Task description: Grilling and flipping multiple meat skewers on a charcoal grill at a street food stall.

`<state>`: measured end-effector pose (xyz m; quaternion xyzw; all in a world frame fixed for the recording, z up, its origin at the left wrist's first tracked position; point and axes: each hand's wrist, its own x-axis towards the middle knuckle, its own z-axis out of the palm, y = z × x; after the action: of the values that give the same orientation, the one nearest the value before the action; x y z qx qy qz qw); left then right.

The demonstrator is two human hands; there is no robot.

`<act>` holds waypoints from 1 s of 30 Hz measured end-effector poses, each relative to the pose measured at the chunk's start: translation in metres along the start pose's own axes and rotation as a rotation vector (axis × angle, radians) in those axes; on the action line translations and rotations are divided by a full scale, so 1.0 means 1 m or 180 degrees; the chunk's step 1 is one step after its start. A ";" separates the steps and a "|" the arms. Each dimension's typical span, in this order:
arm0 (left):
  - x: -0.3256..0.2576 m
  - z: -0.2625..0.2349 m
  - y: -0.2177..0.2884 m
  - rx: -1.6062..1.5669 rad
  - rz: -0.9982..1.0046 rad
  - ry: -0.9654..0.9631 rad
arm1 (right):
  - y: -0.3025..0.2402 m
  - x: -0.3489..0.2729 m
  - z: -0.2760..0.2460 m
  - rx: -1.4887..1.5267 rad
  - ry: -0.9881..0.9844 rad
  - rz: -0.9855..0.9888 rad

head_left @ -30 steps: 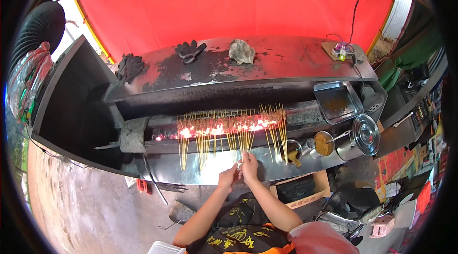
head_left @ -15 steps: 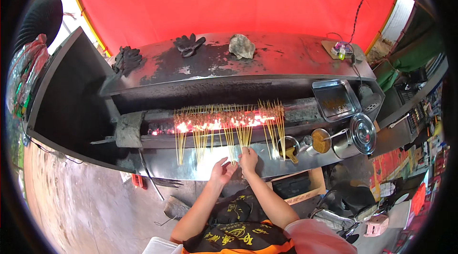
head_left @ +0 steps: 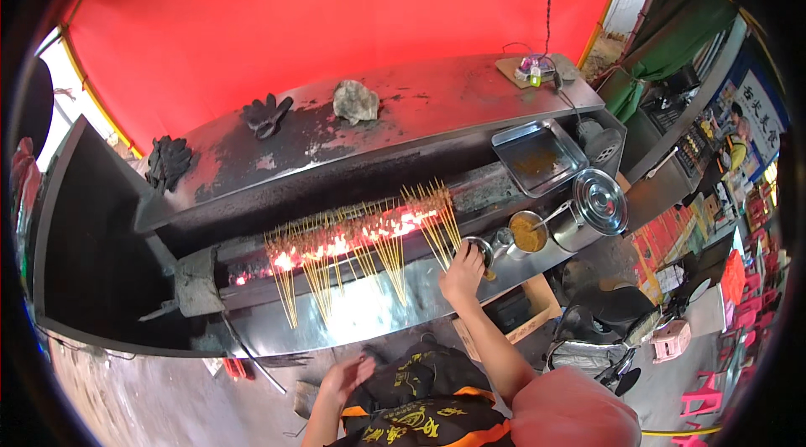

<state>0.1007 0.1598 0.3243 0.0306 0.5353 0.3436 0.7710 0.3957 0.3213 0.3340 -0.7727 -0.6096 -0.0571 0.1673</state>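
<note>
In the head view, a long stainless-steel charcoal grill (head_left: 252, 331) runs slantwise across the picture, and a row of thin bamboo skewers of small browned meat pieces (head_left: 369, 233) lies across its trough above glowing orange coals (head_left: 284, 261), their bare ends pointing toward the person. The right hand (head_left: 462, 277) reaches to the front ledge with its fingers bent together at a small round dark bowl (head_left: 484, 252), just beside the rightmost skewers; whether it grips anything cannot be told. The left hand (head_left: 346, 377), slightly blurred, is loosely open and empty in front of the black apron with yellow lettering (head_left: 416, 380), apart from the grill. Right of the bowl stands a round metal container of orange-brown powder (head_left: 527, 233), then a steel pot with a shiny round lid (head_left: 599, 201). Behind them a rectangular metal tray (head_left: 522, 147) sits tilted, with brown residue inside.
</note>
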 end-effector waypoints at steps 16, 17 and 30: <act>0.035 -0.183 -0.171 -0.0118 0.0380 0.1580 | 0.040 0.037 0.027 0.0304 -0.1130 0.0473; 0.042 -0.163 -0.168 -0.0117 0.0375 0.1610 | 0.037 0.036 0.025 0.0366 -0.1297 0.0469; 0.021 -0.219 -0.223 -0.0183 0.0456 0.2075 | 0.025 0.003 0.073 0.7144 -0.5087 0.2837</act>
<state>0.0301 -0.0684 0.1216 -0.0651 0.7403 0.4037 0.5336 0.4117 0.3426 0.2620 -0.1835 0.0258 0.9363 0.2985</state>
